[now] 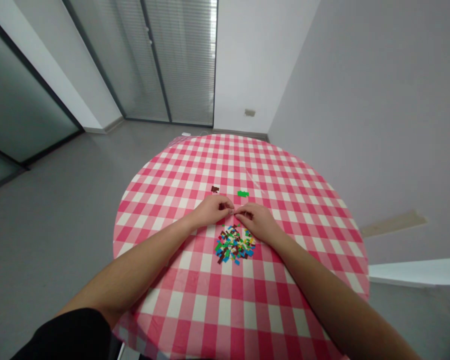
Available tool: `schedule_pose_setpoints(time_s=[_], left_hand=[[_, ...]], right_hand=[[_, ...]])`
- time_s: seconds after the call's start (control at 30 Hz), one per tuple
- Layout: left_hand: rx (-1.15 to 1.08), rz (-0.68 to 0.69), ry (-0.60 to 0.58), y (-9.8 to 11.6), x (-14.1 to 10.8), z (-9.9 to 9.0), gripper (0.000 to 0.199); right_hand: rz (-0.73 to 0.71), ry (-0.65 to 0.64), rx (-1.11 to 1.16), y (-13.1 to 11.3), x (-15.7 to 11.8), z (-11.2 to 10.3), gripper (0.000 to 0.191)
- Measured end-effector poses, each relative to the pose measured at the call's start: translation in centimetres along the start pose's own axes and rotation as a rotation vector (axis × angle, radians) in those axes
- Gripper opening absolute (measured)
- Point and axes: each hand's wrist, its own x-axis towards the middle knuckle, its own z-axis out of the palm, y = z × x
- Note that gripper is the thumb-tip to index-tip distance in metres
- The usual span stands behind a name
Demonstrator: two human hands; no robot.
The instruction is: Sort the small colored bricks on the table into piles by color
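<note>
Both hands meet near the middle of the table, just beyond a pile of small colourful pieces [234, 245]. My left hand [212, 209] has its thumb and fingers pinched together. My right hand [257, 220] is pinched too, its fingertips almost touching the left ones. Something tiny and pale shows between the fingertips, too small to make out. Behind my left hand lies a flat dark brown piece [215, 189]. A flat green piece [243, 193] rests behind my right hand.
A pink and white checked cloth [240, 155] covers the round table. Beyond it stand glass partitions [183, 60] and a white wall. A grey wall [378, 100] rises on the right. A small white object [186, 134] is at the far left edge.
</note>
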Motion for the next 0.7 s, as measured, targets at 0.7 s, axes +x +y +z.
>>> schedule_pose_setpoints(time_s=[0.7], left_hand=[[-0.24, -0.033, -0.076, 0.8, -0.2, -0.3, 0.021]], right_hand=[[-0.169, 0.245, 0.073, -0.5, -0.2, -0.5, 0.014]])
